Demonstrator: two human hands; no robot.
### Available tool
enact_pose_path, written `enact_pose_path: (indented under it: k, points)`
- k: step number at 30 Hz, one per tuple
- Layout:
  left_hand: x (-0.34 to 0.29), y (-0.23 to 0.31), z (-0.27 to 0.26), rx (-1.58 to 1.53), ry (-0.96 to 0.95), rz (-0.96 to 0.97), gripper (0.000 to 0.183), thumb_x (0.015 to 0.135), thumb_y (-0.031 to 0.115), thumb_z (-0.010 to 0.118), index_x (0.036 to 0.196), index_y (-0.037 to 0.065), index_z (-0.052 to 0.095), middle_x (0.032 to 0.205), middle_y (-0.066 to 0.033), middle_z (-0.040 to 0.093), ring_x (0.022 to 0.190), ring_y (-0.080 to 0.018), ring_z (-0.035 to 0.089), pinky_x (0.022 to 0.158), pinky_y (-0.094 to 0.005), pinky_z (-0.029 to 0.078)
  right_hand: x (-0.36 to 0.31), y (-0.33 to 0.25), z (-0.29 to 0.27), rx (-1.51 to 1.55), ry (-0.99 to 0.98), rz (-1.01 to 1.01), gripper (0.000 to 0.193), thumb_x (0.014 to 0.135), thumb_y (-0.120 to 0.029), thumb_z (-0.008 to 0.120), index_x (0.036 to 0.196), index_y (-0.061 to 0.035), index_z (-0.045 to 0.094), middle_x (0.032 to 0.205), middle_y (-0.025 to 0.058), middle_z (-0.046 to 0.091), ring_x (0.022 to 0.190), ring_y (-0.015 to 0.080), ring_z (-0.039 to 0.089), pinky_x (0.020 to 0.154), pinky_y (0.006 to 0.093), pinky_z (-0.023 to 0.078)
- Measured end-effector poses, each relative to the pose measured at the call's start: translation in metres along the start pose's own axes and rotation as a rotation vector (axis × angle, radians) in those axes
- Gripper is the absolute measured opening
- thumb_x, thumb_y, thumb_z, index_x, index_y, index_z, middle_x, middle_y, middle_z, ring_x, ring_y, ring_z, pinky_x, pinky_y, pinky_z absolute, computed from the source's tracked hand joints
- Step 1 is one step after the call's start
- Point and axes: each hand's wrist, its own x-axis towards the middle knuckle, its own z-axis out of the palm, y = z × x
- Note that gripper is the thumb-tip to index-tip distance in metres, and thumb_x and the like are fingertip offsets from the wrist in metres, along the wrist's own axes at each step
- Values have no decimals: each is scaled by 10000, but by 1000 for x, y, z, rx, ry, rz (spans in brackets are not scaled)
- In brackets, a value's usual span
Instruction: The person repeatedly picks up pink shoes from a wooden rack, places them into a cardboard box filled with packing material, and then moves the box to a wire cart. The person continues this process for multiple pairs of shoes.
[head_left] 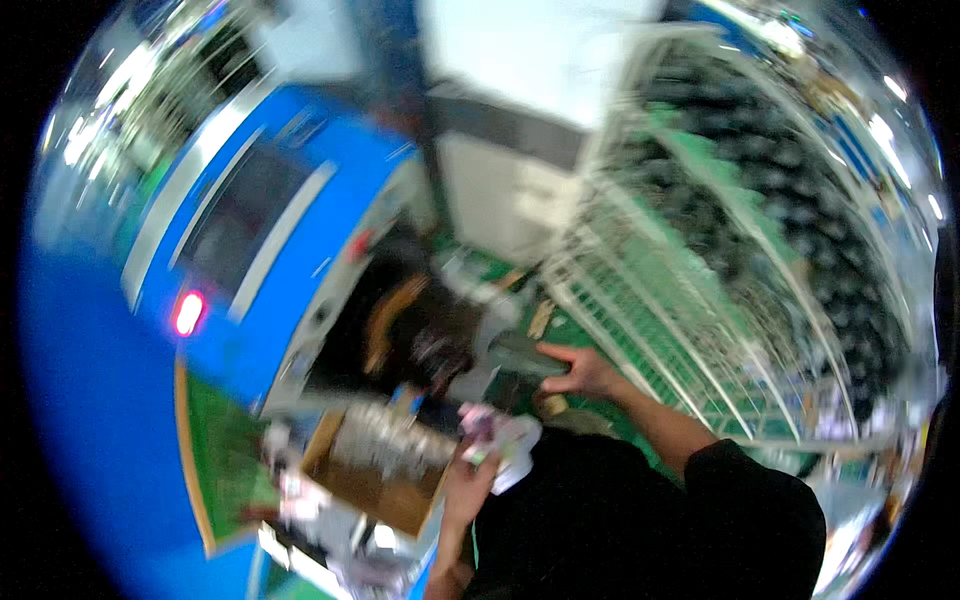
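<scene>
My left hand (470,482), low in the middle, is closed on a crumpled pink and white cloth (500,435). To its upper right, my right hand (583,372) grips the edge of a dark grey-green flat piece (525,355), thumb and fingers on either side of it. Motion blur hides what kind of piece this is. A cardboard box (400,510) with many small pale pieces inside sits left of my left hand. The dark opening of a blue machine (350,340) lies just beyond both hands.
The blue machine (330,135) has a dark window and a glowing red light (188,313). On the right, a white wire rack (690,370) holds rows of dark rounded parts (780,180). A white cabinet (500,185) stands behind. Green floor (640,310) shows through the rack.
</scene>
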Motion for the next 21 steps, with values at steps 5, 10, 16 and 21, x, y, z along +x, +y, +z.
enact_pose_path:
  k: [5,10,16,21]
  points:
    - [26,66,68,331,61,-99,522,903,418,716,1129,-47,639,991,-127,683,885,-195,620,788,-367,494,-104,52,-78,6,652,213,729,802,-314,785,1455,-135,514,1198,167,704,1047,280,700,913,383,537]
    - [71,59,116,234,7,-171,378,873,215,761,1136,-33,647,995,-77,671,877,-148,604,809,-295,490,-191,124,-164,-167,1325,377,757,876,-151,704,1511,30,336,1343,289,560,1206,430,579,995,454,479]
    - [90,77,177,270,-78,-192,364,847,177,776,1115,-26,635,1007,-82,663,889,-159,615,818,-299,495,-202,230,-282,-45,1219,781,734,930,-312,669,1532,-39,349,1128,241,661,1013,406,651,870,514,503]
    - [91,67,180,202,-4,-233,411,836,156,758,1175,-40,634,1071,-96,670,959,-176,621,875,-308,488,-166,266,-294,-27,1231,620,701,905,-428,665,1461,-55,456,1178,245,640,989,397,646,879,481,508]
